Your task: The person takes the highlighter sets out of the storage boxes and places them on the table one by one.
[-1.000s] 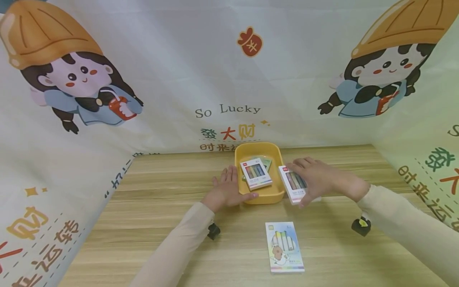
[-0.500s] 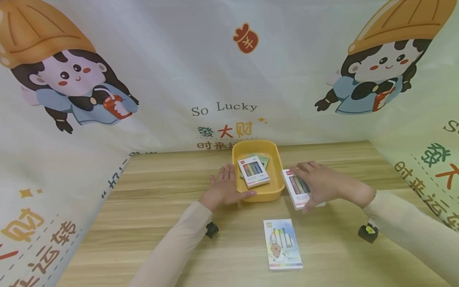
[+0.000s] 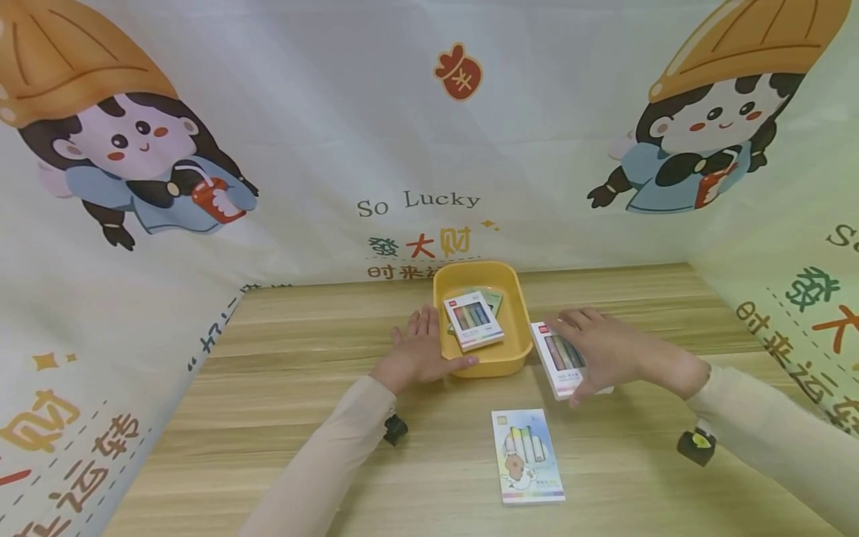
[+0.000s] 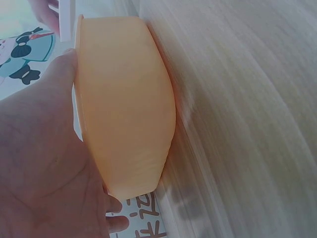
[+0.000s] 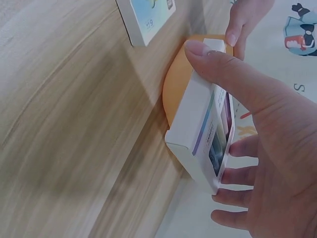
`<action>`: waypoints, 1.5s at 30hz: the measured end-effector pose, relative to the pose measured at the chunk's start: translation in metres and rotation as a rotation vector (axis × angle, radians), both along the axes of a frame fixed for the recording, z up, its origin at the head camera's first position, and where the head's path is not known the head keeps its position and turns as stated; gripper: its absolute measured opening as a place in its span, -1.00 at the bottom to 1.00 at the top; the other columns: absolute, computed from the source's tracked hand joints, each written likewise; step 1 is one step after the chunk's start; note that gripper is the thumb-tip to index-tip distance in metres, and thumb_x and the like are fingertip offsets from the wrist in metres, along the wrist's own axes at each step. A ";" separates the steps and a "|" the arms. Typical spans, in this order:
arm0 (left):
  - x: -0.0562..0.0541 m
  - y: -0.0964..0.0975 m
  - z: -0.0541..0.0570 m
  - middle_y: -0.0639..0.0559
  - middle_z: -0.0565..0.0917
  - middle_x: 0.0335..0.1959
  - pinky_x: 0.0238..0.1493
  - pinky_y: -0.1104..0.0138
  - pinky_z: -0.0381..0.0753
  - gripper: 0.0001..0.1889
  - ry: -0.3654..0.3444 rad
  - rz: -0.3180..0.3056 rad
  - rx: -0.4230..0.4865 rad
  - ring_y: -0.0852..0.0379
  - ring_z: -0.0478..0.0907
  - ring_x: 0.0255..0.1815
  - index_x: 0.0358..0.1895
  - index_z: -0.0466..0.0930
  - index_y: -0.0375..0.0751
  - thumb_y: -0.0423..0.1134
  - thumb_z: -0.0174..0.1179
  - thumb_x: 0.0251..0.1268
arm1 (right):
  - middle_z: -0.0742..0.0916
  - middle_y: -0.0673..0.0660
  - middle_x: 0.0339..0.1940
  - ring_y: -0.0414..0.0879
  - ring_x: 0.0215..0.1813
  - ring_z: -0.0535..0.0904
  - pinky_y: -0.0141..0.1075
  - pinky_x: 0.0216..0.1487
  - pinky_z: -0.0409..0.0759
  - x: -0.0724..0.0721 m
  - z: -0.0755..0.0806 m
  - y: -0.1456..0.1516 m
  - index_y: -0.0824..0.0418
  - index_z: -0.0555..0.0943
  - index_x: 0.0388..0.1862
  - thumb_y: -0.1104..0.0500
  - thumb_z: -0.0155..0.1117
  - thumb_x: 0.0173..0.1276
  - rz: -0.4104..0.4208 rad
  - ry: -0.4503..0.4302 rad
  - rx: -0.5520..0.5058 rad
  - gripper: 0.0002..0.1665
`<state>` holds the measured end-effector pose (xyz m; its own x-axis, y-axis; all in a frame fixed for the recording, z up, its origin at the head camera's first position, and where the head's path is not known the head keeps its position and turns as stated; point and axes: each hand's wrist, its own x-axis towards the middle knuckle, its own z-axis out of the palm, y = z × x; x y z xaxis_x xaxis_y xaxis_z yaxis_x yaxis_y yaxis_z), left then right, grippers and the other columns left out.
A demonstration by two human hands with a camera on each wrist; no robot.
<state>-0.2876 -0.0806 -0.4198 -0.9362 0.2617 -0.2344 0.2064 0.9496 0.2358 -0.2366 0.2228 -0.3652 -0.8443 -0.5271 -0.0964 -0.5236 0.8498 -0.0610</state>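
Note:
A yellow plastic basket (image 3: pixel 517 350) stands on the table, with a white crayon box (image 3: pixel 473 321) lying tilted inside over a greenish packet (image 3: pixel 493 300). My left hand (image 3: pixel 419 354) rests against the basket's left side, fingers fairly straight and thumb along the front rim. In the left wrist view, the basket's outer wall (image 4: pixel 126 99) fills the space beside that hand. Just right of the basket, my right hand (image 3: pixel 607 350) grips a second crayon box (image 3: pixel 558 362) between thumb and fingers. The right wrist view shows this box (image 5: pixel 190 119) tilted, its coloured window partly covered.
A pale blue box with pens pictured on it (image 3: pixel 529 456) lies flat on the wooden table (image 3: pixel 288 418) in front of the basket. A printed cloth (image 3: pixel 322 112) hangs behind and along both sides of the table.
My right hand has moved slightly right and towards me with the crayon box, away from the basket's rim. The left hand stays at the basket; the head view has shifted a little.

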 end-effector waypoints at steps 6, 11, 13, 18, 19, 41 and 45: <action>0.000 0.000 -0.001 -0.19 -0.35 0.65 0.58 -0.26 -0.19 0.29 -0.004 -0.002 -0.002 -0.21 -0.36 0.68 0.59 -0.46 -0.27 0.61 -0.08 0.13 | 0.41 0.43 0.44 0.43 0.43 0.32 0.34 0.36 0.34 0.006 -0.003 0.004 0.25 0.22 0.52 -0.39 0.63 -0.29 0.020 0.023 -0.017 0.47; 0.000 0.000 0.000 -0.20 -0.34 0.65 0.58 -0.26 -0.18 0.27 0.003 -0.003 -0.017 -0.20 -0.35 0.68 0.59 -0.46 -0.28 0.59 -0.08 0.16 | 0.42 0.44 0.43 0.45 0.42 0.33 0.35 0.34 0.36 0.013 -0.004 0.006 0.26 0.21 0.52 -0.40 0.62 -0.30 0.026 0.025 -0.020 0.48; 0.000 0.001 0.000 -0.20 -0.34 0.65 0.58 -0.26 -0.18 0.26 0.004 -0.005 -0.017 -0.21 -0.35 0.68 0.59 -0.46 -0.28 0.58 -0.08 0.18 | 0.41 0.44 0.44 0.45 0.42 0.32 0.35 0.33 0.36 0.015 -0.005 0.007 0.25 0.21 0.53 -0.41 0.62 -0.30 0.023 0.022 -0.024 0.49; -0.001 0.001 -0.001 -0.19 -0.35 0.65 0.58 -0.25 -0.19 0.27 -0.013 0.004 -0.021 -0.20 -0.37 0.68 0.59 -0.46 -0.27 0.60 -0.09 0.16 | 0.42 0.43 0.44 0.45 0.43 0.31 0.35 0.33 0.36 0.020 -0.007 0.009 0.25 0.20 0.54 -0.41 0.62 -0.30 0.017 0.023 -0.026 0.49; -0.001 0.001 -0.001 -0.18 -0.35 0.66 0.58 -0.25 -0.20 0.28 -0.020 0.008 -0.023 -0.19 -0.38 0.68 0.59 -0.47 -0.26 0.61 -0.09 0.15 | 0.42 0.43 0.43 0.46 0.42 0.32 0.36 0.33 0.36 0.021 -0.007 0.009 0.25 0.20 0.53 -0.42 0.62 -0.31 0.019 0.027 -0.028 0.50; -0.001 0.001 -0.002 -0.19 -0.33 0.66 0.58 -0.26 -0.20 0.28 -0.001 0.010 -0.005 -0.19 -0.37 0.68 0.59 -0.45 -0.26 0.62 -0.09 0.14 | 0.44 0.45 0.41 0.48 0.39 0.35 0.36 0.31 0.38 0.039 -0.027 0.018 0.27 0.24 0.51 -0.41 0.63 -0.36 -0.007 0.030 -0.051 0.50; -0.002 0.001 -0.003 -0.18 -0.34 0.66 0.58 -0.27 -0.20 0.28 -0.001 0.014 -0.004 -0.19 -0.37 0.68 0.59 -0.45 -0.25 0.62 -0.09 0.13 | 0.45 0.44 0.40 0.47 0.38 0.36 0.34 0.30 0.40 0.042 -0.031 0.018 0.27 0.24 0.52 -0.42 0.62 -0.36 -0.009 0.035 -0.054 0.51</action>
<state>-0.2891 -0.0798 -0.4231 -0.9395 0.2479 -0.2364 0.1932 0.9534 0.2319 -0.1942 0.2411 -0.3958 -0.8516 -0.5228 -0.0385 -0.5182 0.8506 -0.0893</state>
